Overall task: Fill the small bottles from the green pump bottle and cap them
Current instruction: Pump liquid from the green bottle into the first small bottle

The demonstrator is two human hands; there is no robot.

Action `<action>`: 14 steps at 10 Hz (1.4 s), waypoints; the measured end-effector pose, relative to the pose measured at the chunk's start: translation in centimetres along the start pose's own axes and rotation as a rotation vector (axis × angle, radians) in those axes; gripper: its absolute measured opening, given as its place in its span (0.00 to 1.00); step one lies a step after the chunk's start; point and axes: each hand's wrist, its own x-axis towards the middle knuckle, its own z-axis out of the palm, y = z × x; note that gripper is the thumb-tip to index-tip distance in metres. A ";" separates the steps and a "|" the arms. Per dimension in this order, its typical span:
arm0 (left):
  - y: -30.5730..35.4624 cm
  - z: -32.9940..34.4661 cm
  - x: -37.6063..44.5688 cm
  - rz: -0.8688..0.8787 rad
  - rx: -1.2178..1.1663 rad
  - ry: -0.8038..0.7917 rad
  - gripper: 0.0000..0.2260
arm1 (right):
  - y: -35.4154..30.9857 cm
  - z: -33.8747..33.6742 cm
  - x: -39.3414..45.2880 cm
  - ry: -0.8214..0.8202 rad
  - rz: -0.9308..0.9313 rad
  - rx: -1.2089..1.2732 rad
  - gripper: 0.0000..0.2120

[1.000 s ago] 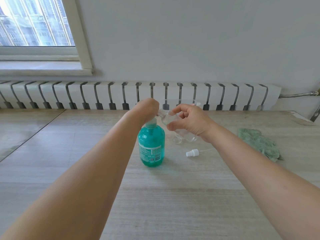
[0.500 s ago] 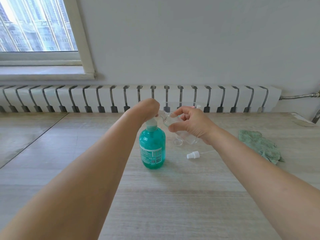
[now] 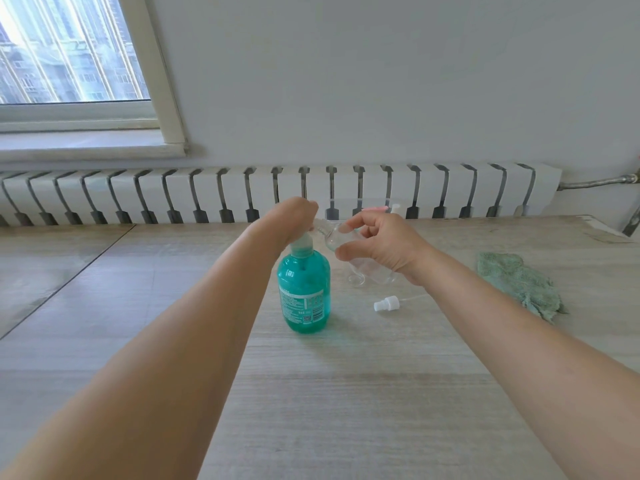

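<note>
Filling step: left hand (image 3: 294, 216) closed over green pump bottle (image 3: 304, 292) head, right hand (image 3: 377, 245) fingers pinching tilted small clear bottle (image 3: 332, 235) at spout; keep mouth under spout, press slowly.

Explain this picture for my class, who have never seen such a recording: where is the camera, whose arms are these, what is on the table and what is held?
There is no machine here. The camera sits on a person's head and looks forward and down, so the two bare arms reaching in are the wearer's own.

The left hand rests on the pump of the green bottle, which stands upright on the table. The right hand holds a small clear bottle, tilted, its mouth at the pump's spout.

On the table lie a white spray cap, loose, another clear bottle partly hidden behind the right hand, and a green cloth to the right. Behind stand a radiator and a window.
</note>
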 end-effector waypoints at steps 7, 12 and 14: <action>-0.2 -0.4 0.3 0.014 -0.035 -0.004 0.20 | 0.0 -0.2 -0.2 -0.007 0.006 0.023 0.19; 0.6 1.4 0.7 -0.027 0.101 0.008 0.13 | 0.5 -0.3 -0.4 -0.026 0.006 0.001 0.16; 0.8 0.0 0.2 0.042 -0.115 -0.007 0.18 | 0.2 -0.5 -0.6 0.004 0.003 0.049 0.19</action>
